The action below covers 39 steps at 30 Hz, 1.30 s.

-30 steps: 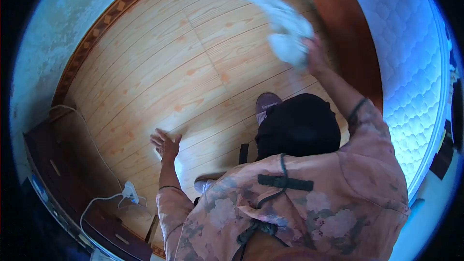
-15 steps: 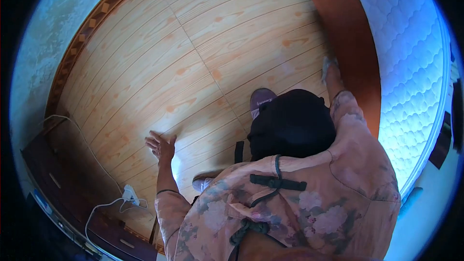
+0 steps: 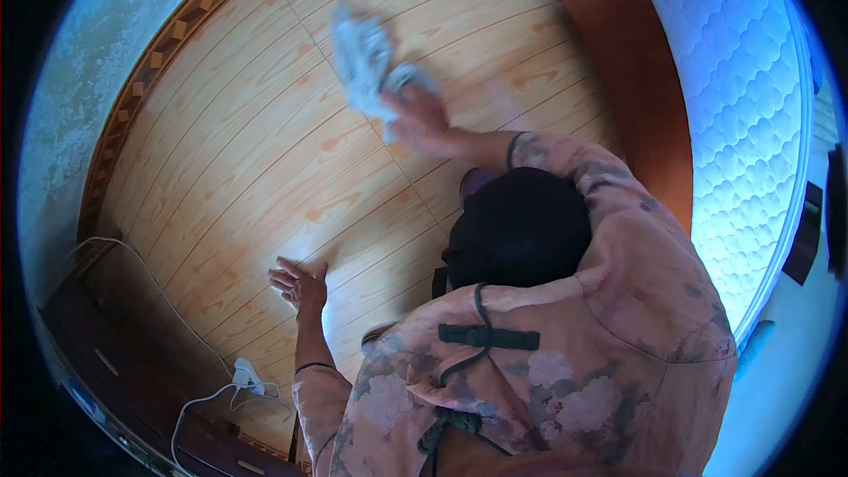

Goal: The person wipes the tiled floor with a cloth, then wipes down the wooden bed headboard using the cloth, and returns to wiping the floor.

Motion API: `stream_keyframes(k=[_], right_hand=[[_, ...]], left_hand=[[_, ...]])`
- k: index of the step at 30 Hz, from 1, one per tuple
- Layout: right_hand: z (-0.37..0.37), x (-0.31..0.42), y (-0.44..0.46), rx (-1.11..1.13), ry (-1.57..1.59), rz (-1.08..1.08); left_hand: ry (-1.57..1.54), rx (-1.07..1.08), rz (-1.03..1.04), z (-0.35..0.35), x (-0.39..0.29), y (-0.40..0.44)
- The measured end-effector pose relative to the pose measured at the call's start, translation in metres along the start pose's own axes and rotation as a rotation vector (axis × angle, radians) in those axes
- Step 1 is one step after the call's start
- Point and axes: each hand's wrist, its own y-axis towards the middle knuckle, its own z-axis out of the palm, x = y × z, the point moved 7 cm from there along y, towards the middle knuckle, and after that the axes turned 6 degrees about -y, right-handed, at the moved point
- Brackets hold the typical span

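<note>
A pale, crumpled rag point(image 3: 360, 57) is gripped in my right hand point(image 3: 422, 121), its loose end trailing up and left over the wood-patterned floor point(image 3: 265, 150). Both the rag and that hand are smeared by motion. Whether the whole rag touches the floor I cannot tell. Lower left, my left hand point(image 3: 299, 286) is open with its fingers spread and holds nothing. It is at the floor beside a bright reflection; whether the palm presses down is unclear.
A brown bed frame point(image 3: 627, 53) with a quilted white mattress point(image 3: 751, 141) borders the right. Dark drawers point(image 3: 132, 371) stand lower left, near a white power strip point(image 3: 247, 375) and its cable point(image 3: 163, 287). A patterned border point(image 3: 146, 71) runs along the wall.
My right hand has swung left with the rag, from beside the bed frame to the middle of the floor. The left hand stays open, almost in the same place.
</note>
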Motion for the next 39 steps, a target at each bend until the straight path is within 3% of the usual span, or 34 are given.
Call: stream_keyframes(k=[3, 6, 9, 10, 15, 17, 20, 21, 22, 24, 27, 29, 32, 35, 39], right_hand=[[0.021, 0.075, -0.017, 0.146, 0.035, -0.183], [0.065, 0.104, -0.025, 0.345, 0.367, -0.209], [0.084, 0.122, -0.016, 0.752, 1.140, 0.131], [0.073, 0.127, -0.008, 0.703, 1.375, 0.270], [-0.027, 0.075, 0.049, 0.433, 1.784, 0.397], [-0.092, 0.035, 0.056, 0.176, 1.782, 0.303], [-0.111, -0.073, 0.040, -0.045, 1.519, 0.364], [-0.131, -0.092, 0.024, -0.164, 1.440, 0.439], [-0.109, -0.156, 0.011, -0.210, 1.304, 0.496], [-0.123, -0.213, -0.031, -0.364, 0.899, 0.733], [-0.129, -0.276, -0.089, -0.354, 0.265, 0.907], [-0.124, -0.294, -0.116, -0.339, 0.039, 1.205], [-0.111, -0.298, -0.091, -0.156, -0.067, 1.231], [-0.100, -0.305, -0.040, -0.162, -0.092, 1.167], [-0.093, -0.271, 0.051, -0.178, 0.112, 1.046]], left_hand=[[0.002, 0.005, 0.000, 0.001, 0.001, -0.001], [0.011, -0.008, 0.002, 0.001, 0.002, 0.000], [-0.001, -0.001, -0.003, -0.001, 0.001, -0.002], [-0.001, 0.004, 0.001, -0.005, -0.001, -0.005], [-0.019, -0.024, 0.011, -0.005, -0.001, -0.008], [-0.033, -0.039, 0.024, -0.010, -0.004, -0.010], [-0.049, -0.074, 0.041, -0.015, -0.007, -0.018], [-0.056, -0.088, 0.040, -0.016, -0.007, -0.019], [-0.062, -0.102, 0.039, -0.017, -0.007, -0.019], [-0.131, -0.192, 0.035, -0.015, 0.006, -0.011], [-0.263, -0.396, 0.016, -0.024, 0.023, 0.004], [-0.310, -0.512, -0.010, -0.030, 0.032, 0.022], [-0.303, -0.628, -0.091, -0.042, 0.041, 0.061], [-0.577, -0.661, -0.397, -0.053, 0.041, 0.086], [-0.403, -0.662, -0.638, -0.061, 0.011, 0.088]])
